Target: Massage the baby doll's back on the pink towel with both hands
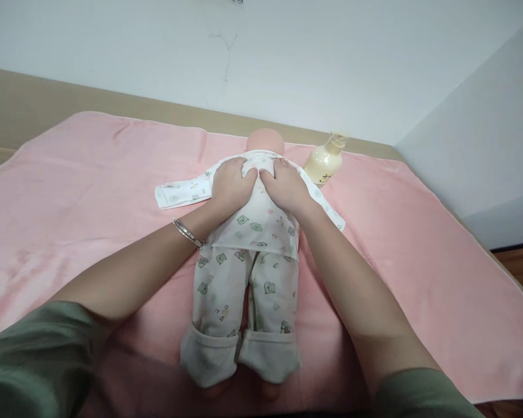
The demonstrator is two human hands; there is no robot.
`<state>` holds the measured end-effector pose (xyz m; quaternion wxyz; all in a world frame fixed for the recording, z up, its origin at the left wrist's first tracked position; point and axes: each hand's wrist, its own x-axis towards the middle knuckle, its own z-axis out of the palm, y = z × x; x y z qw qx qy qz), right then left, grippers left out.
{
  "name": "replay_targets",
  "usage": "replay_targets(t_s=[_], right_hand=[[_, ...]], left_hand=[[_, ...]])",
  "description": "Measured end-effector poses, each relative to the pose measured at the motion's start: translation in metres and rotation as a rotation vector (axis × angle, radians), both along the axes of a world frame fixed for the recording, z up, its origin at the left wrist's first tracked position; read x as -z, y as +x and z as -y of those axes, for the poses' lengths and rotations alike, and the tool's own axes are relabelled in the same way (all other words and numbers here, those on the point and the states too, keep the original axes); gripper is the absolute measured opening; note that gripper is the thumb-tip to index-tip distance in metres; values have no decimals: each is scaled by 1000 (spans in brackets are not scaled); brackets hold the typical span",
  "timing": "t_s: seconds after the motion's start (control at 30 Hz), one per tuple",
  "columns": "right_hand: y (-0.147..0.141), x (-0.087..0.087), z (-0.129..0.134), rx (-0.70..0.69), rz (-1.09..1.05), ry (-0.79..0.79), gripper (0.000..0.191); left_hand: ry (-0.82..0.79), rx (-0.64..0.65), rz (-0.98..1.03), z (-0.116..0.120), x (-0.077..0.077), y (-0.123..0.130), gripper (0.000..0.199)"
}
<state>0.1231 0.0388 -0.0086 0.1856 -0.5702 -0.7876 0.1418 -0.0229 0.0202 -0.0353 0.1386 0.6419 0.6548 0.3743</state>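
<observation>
Doll (257, 238) lies lengthwise straight ahead on the pink blanket (104, 191), head (265, 141) far and feet near, its upper body directly beneath both hands. Left hand (232, 184) and right hand (290, 187) are about equally near its long axis, palms down on the printed shirt (261, 217), fingers spread over either side, thumbs almost meeting. Just beyond the right hand, a pump bottle (323, 165) sits off to the side, beside the sleeve (332, 217).

The left sleeve (39, 357) and right sleeve (422, 395) are plain dull green, the left one creased, leaving both forearms (135, 273) bare. A silver bangle (187, 233) of thin parallel strands circles the left wrist (207, 219).
</observation>
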Motion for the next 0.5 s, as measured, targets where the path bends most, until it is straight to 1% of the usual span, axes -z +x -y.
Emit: replay_targets(t_s=[0.07, 0.13, 0.27, 0.33, 0.4, 0.47, 0.5], right_hand=[[2, 2, -1, -18, -25, 19, 66], [4, 3, -4, -32, -45, 36, 64], [5, -1, -2, -50, -22, 59, 60], [0, -6, 8, -27, 51, 68, 57], [-9, -12, 23, 44, 170, 78, 55], [-19, -16, 39, 108, 283, 107, 56], [-22, -17, 45, 119, 319, 128, 56]], left_hand=[[12, -36, -1, 5, 0, 4, 43], [23, -56, -47, 12, -1, 9, 41], [71, -17, -197, 21, -5, 15, 40], [60, 22, -221, 19, -8, 12, 39], [11, 58, -191, 14, -11, 6, 36], [-42, 67, -153, 9, -14, -1, 36], [-63, 55, -147, 8, -16, -3, 37]])
